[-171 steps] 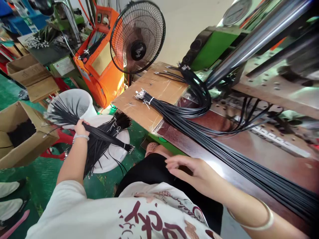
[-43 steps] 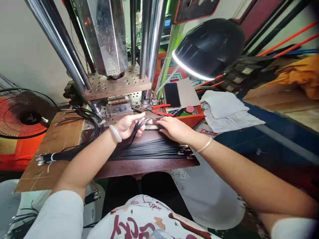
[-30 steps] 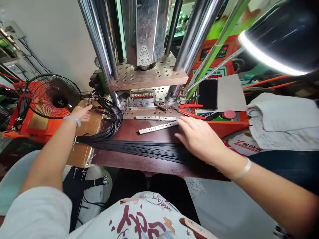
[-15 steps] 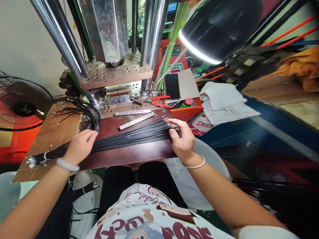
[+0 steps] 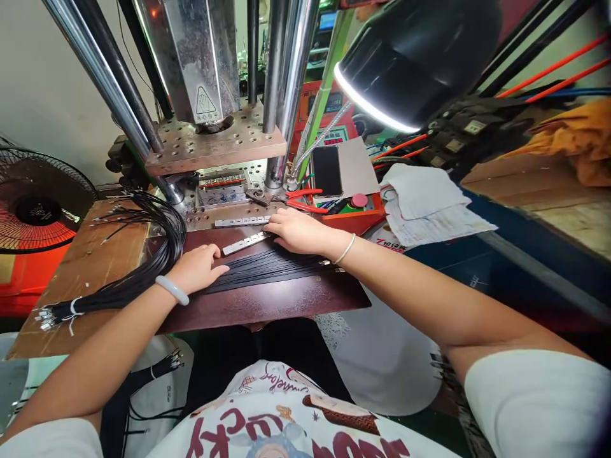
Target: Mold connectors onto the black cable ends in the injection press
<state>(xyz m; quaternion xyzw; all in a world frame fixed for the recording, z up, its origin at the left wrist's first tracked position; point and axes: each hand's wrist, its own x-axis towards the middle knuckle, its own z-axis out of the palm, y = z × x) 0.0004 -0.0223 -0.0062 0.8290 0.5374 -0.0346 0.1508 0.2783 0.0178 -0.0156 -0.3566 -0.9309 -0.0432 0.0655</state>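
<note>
Two narrow metal strips (image 5: 243, 243) with a row of notches lie on the dark red-brown board. My right hand (image 5: 298, 230) reaches across the cables, its fingers closed over the right end of the nearer strip, beside the end of the farther one (image 5: 238, 222). My left hand (image 5: 198, 270) is at the nearer strip's left end, thumb and fingers apart, above the cables. Thin black cables (image 5: 267, 267) lie fanned out beneath both hands, metal tips to the right. Another bundle of black cables (image 5: 162, 242) curves at the left, near a white tie.
A press with a steel plate (image 5: 219, 149) stands ahead, a fixture (image 5: 222, 191) beneath it. Red-handled pliers (image 5: 305, 200), a phone (image 5: 327, 170) and a red button (image 5: 359, 201) are to the right. A lamp (image 5: 415, 63) hangs above; a fan (image 5: 41, 203) is at left.
My right hand has left the cable tips and moved left to the metal strips. My left hand has moved right to the strip's left end. The fanned cables now lie on the board.
</note>
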